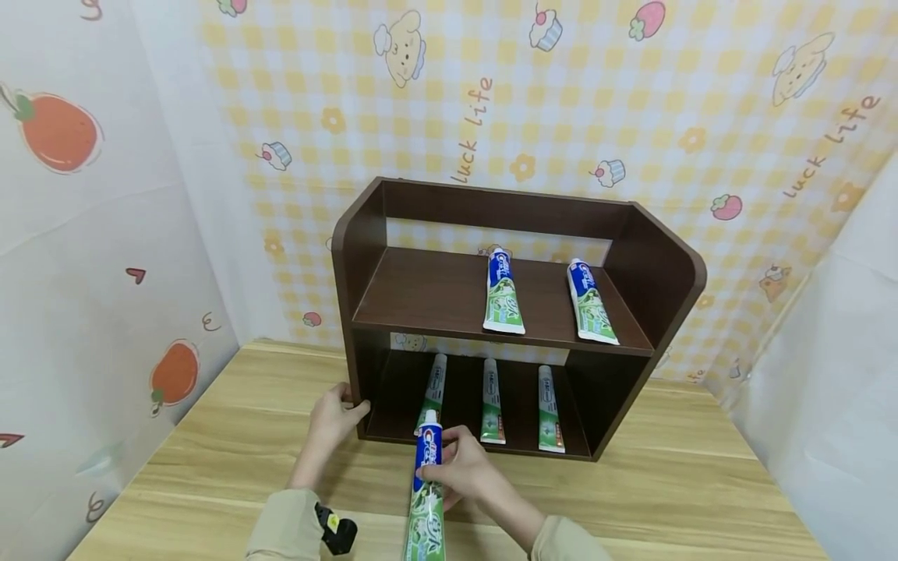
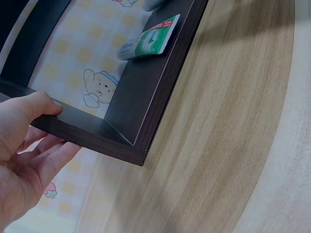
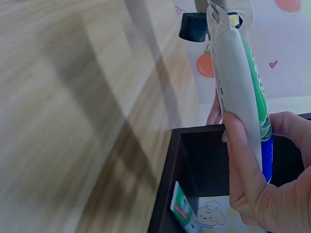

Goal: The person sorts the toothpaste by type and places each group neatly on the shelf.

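Observation:
A dark brown two-tier shelf (image 1: pixel 428 331) stands on the table. My left hand (image 1: pixel 335 421) grips the front edge of its left side panel, thumb inside and fingers outside, as the left wrist view shows. In front of the lower tier, my right hand (image 1: pixel 466 471) holds a blue, green and white toothpaste tube (image 1: pixel 426 499) between thumb and fingers, its cap pointing toward the shelf. The white back of this tube (image 3: pixel 238 73) faces the right wrist camera. Part of a grey-green tube (image 1: pixel 435 386) on the lower tier is hidden behind the held one.
On the upper tier lie two blue-and-green toothpaste tubes, one near the middle (image 1: pixel 503 292) and one at the right (image 1: pixel 592 300). Two more grey-green tubes, a middle one (image 1: pixel 492 401) and a right one (image 1: pixel 550 409), lie on the lower tier. A patterned cloth (image 1: pixel 456 101) hangs behind.

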### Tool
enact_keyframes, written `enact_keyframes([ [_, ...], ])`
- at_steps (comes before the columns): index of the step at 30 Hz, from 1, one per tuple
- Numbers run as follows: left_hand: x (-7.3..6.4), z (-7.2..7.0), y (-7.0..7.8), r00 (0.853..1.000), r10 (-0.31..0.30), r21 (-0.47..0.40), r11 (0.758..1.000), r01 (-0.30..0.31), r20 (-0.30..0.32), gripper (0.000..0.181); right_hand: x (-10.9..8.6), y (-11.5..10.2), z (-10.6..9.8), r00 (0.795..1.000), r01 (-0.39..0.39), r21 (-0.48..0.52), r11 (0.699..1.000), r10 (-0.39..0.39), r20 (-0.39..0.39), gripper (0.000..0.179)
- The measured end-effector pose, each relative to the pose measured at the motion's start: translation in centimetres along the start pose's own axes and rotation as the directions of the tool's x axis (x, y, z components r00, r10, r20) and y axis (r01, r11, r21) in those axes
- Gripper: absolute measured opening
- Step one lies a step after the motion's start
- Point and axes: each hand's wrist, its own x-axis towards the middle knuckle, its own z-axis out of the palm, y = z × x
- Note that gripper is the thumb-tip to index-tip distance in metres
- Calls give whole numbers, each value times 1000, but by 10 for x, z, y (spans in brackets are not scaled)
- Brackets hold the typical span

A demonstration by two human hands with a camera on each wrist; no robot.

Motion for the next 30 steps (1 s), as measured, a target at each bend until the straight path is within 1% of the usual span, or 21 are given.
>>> enact_keyframes([
  [6,0,1,0,1000,-3,2,1000,3,-17,25,-3,-7,-3,1000,11,7,1000,-12,3,67],
  [10,0,1,0,1000,4,1,1000,-4,-24,24,-6,-13,-6,1000,13,17,1000,-13,18,67],
  [11,0,1,0,1000,13,1,1000,-13,-27,23,-7,-16,-7,1000,15,10,1000,-15,21,67],
  [17,0,2,0,999,15,-4,1000,-16,-29,23,-13,-30,-14,998,49,-40,998,-47,28,68],
  [20,-1,2,0,1000,12,-4,1000,-12,-24,23,-15,-37,-15,997,66,-45,997,-65,28,68],
  [30,0,2,-2,999,16,6,1000,-16,-39,20,-19,-56,-17,994,107,-73,992,-104,43,69],
])
